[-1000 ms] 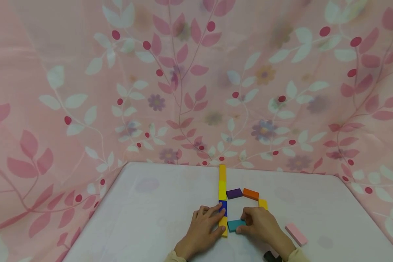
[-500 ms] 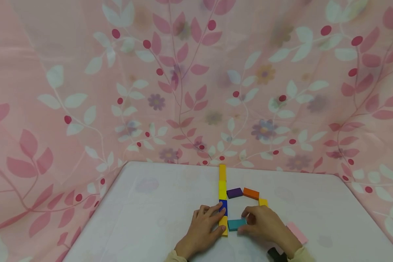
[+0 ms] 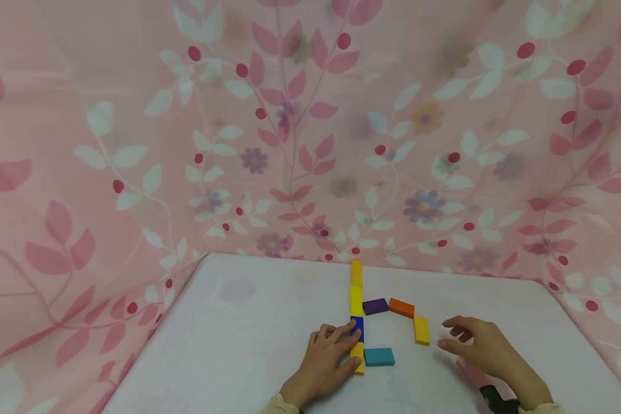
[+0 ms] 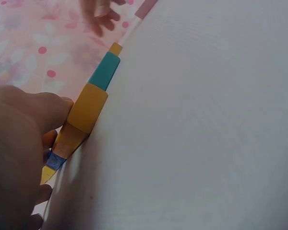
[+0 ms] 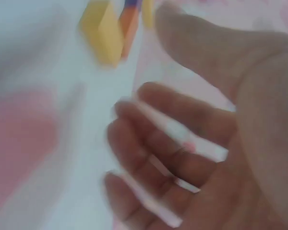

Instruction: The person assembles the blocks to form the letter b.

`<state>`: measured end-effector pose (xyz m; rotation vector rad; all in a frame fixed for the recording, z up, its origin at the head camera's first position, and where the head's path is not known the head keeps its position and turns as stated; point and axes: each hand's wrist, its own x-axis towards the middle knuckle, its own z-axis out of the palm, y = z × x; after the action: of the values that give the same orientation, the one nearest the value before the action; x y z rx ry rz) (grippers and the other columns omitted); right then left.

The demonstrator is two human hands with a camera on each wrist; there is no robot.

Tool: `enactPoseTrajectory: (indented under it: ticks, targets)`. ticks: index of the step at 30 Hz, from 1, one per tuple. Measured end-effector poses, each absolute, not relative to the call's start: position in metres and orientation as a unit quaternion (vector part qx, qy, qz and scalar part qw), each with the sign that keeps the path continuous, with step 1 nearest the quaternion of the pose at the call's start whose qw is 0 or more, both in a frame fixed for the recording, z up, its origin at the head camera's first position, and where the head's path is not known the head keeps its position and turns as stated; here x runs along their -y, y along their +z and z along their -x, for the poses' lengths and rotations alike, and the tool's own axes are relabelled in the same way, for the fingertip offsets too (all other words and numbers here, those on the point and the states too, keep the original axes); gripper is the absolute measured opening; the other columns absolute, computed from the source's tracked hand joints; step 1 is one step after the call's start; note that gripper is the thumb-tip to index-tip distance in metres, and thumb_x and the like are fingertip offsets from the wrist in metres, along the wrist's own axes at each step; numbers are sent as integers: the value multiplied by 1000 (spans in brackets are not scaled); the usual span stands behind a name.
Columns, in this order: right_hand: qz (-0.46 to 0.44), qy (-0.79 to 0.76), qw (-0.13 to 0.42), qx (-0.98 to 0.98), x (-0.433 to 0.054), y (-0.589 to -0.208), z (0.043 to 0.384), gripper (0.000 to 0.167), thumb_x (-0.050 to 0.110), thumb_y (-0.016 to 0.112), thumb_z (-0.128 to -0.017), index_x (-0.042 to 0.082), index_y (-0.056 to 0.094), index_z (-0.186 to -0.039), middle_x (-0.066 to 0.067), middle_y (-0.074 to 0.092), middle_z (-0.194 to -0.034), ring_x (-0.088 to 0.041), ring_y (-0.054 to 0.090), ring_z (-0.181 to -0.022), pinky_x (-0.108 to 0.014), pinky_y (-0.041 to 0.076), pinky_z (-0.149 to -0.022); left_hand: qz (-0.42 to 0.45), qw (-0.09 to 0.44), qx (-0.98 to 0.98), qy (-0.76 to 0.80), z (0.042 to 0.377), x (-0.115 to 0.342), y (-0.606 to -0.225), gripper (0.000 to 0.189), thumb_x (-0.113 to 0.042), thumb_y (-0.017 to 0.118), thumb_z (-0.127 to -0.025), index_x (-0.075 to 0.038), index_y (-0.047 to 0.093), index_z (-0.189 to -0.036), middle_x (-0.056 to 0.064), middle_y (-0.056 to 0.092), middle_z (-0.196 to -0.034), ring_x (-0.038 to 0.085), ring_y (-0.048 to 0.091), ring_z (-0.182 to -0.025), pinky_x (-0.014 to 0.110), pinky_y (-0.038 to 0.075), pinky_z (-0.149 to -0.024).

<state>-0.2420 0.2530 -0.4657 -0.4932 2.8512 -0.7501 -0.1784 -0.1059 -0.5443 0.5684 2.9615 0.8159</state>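
In the head view, my left hand (image 3: 325,363) rests against a straight column of blocks, its fingers on the blue block (image 3: 357,329) and its thumb on the near yellow block (image 3: 357,359). Farther up the column are a bright yellow block (image 3: 356,301) and a deeper yellow block (image 3: 356,273). Right of the column's near end lies a teal block (image 3: 380,357). My right hand (image 3: 478,345) is raised with spread fingers and holds nothing. Below it is a pink block (image 3: 477,376), partly hidden by the hand.
A purple block (image 3: 375,306), an orange block (image 3: 401,307) and a yellow block (image 3: 421,330) curve out from the column on its right. White cloth covers the table (image 3: 269,322), with a pink floral curtain (image 3: 310,144) behind it.
My right hand has let go of the teal block and moved right, towards the pink block. The teal block stays beside the column. My left hand keeps its place on the column.
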Motion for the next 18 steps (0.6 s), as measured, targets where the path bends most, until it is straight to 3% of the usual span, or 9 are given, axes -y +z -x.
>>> enactPoseTrajectory:
  ticks: [5, 8, 12, 15, 18]
  targets:
    - [160, -253, 145, -943, -294, -475, 237, 56, 39, 83, -92, 7, 68, -136, -10, 68, -123, -27, 66, -107, -52, 58, -85, -177, 14, -948, 263, 178, 104, -543, 56, -59, 52, -107, -37, 50, -158, -17, 37, -170, 20, 43, -128, 47, 37, -101]
    - [188, -259, 150, -936, -310, -481, 231, 58, 39, 83, -91, 12, 67, -140, -11, 64, -131, -20, 65, -107, -42, 58, -83, -172, 13, -950, 261, 178, 105, -542, 56, -58, 53, -106, -37, 51, -158, -17, 37, -170, 20, 43, -128, 47, 37, -101]
    - [244, -266, 152, -920, -326, -490, 222, 61, 36, 82, -92, 15, 62, -146, -17, 56, -140, 2, 59, -103, -25, 52, -76, -174, 6, -949, 262, 178, 106, -540, 55, -57, 54, -106, -35, 52, -157, -15, 39, -169, 21, 44, -127, 47, 38, -100]
    - [254, -301, 179, -902, -333, -496, 218, 62, 28, 80, -94, 13, 56, -150, -21, 51, -140, 11, 54, -101, -22, 51, -76, -178, 7, -948, 265, 178, 106, -540, 56, -58, 53, -106, -35, 53, -157, -15, 40, -169, 21, 44, -127, 47, 38, -100]
    - [249, -321, 184, -895, -336, -502, 214, 62, 24, 79, -95, 9, 54, -150, -21, 50, -137, 9, 57, -100, -22, 53, -75, -179, 12, -947, 265, 179, 104, -542, 57, -60, 52, -106, -36, 52, -157, -15, 40, -169, 22, 44, -128, 48, 38, -101]
